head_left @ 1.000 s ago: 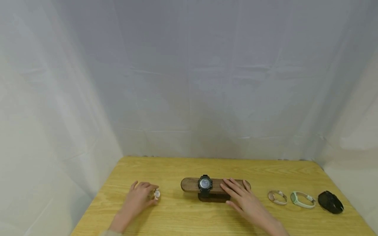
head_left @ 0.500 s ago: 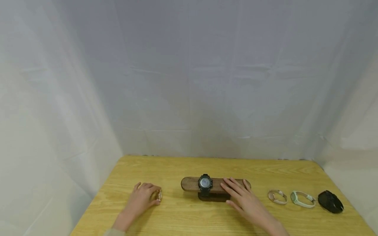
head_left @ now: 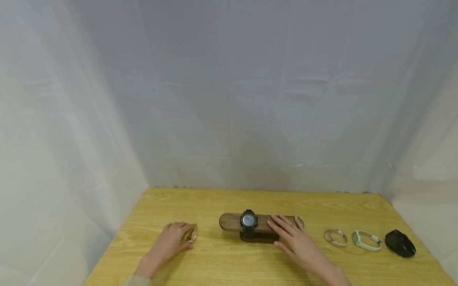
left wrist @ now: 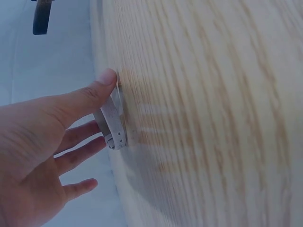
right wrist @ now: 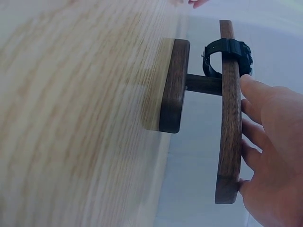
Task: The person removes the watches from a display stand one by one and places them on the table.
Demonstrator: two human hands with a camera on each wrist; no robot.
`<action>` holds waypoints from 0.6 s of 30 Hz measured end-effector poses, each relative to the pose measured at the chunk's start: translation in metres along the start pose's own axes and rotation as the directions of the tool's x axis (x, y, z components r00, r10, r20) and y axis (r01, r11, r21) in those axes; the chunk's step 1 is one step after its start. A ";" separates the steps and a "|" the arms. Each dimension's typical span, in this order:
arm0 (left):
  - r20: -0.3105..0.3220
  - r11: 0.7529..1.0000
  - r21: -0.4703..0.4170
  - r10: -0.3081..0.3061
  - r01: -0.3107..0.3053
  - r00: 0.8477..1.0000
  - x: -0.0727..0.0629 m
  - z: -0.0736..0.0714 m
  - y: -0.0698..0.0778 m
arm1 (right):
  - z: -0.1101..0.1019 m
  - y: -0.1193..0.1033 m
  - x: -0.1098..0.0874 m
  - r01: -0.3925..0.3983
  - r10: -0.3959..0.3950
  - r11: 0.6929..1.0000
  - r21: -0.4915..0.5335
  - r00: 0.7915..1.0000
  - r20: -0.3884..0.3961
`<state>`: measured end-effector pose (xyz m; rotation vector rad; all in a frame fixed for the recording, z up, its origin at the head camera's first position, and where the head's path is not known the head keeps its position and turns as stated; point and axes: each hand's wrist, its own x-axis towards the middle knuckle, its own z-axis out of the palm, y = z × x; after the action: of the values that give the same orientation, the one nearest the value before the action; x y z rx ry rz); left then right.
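My left hand (head_left: 171, 241) pinches a small wristwatch (head_left: 193, 236) between thumb and fingers, left of the watch stand. In the left wrist view its pale strap (left wrist: 111, 122) hangs as a loop close to the tabletop, with the thumb at its upper end. The dark wooden stand (head_left: 230, 222) is a long bar on a post and base. Around the bar goes a black digital watch (head_left: 248, 219). My right hand (head_left: 297, 242) rests on the bar's right half, fingers spread and nearly straight. The right wrist view shows the thumb tip beside the black watch (right wrist: 243, 56).
Right of the stand, three more watches lie in a row on the wood-grain table (head_left: 229, 267): a pinkish one with a pale strap (head_left: 336, 238), a mint-green one (head_left: 367, 240) and a black one (head_left: 400, 243). White sheeting (head_left: 229, 119) surrounds the table's back and sides.
My left hand has shifted slightly to the right with the watch, whose dial has turned away from the head camera. The right hand stays on the stand.
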<state>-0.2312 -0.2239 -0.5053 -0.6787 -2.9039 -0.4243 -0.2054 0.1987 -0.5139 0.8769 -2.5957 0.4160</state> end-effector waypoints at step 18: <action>-0.207 0.992 -0.023 0.117 -0.125 0.971 0.011 0.004 0.013 | 0.002 0.000 0.000 0.030 -0.030 1.000 0.004 0.999 -0.036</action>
<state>-0.2354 -0.2076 -0.5037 -0.7636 -2.6514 -0.5011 -0.2061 0.1979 -0.5157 0.9007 -2.5468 0.4250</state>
